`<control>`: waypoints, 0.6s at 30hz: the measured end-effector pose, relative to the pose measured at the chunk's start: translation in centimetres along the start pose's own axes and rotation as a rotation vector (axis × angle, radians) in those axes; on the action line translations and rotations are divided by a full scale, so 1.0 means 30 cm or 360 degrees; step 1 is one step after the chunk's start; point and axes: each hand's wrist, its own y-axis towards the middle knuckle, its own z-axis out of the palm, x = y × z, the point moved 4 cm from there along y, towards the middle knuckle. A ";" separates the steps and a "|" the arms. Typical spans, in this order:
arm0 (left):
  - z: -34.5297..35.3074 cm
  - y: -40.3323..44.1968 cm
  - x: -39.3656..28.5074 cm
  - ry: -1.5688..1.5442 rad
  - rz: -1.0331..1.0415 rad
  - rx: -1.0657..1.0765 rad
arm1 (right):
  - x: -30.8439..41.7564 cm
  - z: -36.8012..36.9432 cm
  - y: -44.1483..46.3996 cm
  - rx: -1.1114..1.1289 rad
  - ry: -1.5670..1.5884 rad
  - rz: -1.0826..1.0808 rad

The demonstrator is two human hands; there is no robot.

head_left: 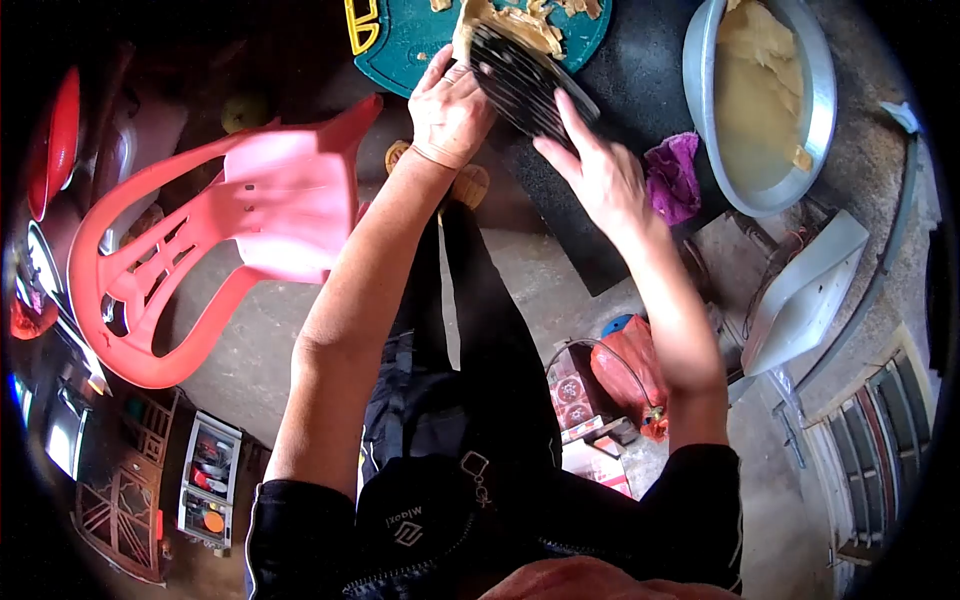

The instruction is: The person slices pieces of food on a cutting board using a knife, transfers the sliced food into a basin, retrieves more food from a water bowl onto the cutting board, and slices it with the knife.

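On a round green cutting board (405, 72) with yellow handle trim lie pale tan, skin-like food pieces (575, 7). My left hand (452, 115) is closed at the board's near edge, its fingers on a larger tan piece (520, 28). A broad dark cleaver (525, 80) with pale streaks on its blade slants across in front of that piece. My right hand (605, 180) grips it from the right, thumb and forefinger stretched along its near end. The blade hides part of the food, and the handle is mostly out of sight.
A metal basin (708, 110) of cloudy liquid and tan pieces stands right of the board. A purple cloth (673, 178) lies on the dark table (570, 215). A pink plastic chair (290, 195) is at left. A red bag (630, 365) and a white tray (810, 290) are lower right.
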 end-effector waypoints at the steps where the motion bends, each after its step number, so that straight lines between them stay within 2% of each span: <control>1: -0.011 0.012 -0.002 -0.0017 0.0014 -0.0066 | -0.002 -0.009 -0.029 0.0047 0.0006 0.0043; 3: -0.020 0.021 -0.008 -0.0027 0.0031 -0.0085 | -0.010 -0.024 -0.058 0.0135 0.0022 0.0142; 6: -0.016 0.014 -0.005 -0.0004 0.0034 -0.0031 | -0.005 -0.003 0.043 0.0146 0.0144 0.0080; 7: -0.017 0.014 -0.008 -0.0017 0.0041 -0.0059 | 0.002 0.019 0.086 0.0006 0.0043 -0.0056; 11: 0.005 -0.006 0.007 0.0039 -0.0032 0.0052 | 0.013 0.068 0.196 -0.0028 0.0012 -0.0011; 18: -0.025 0.027 -0.015 -0.0066 -0.0018 -0.0062 | -0.019 0.011 0.034 0.0038 -0.0018 0.0121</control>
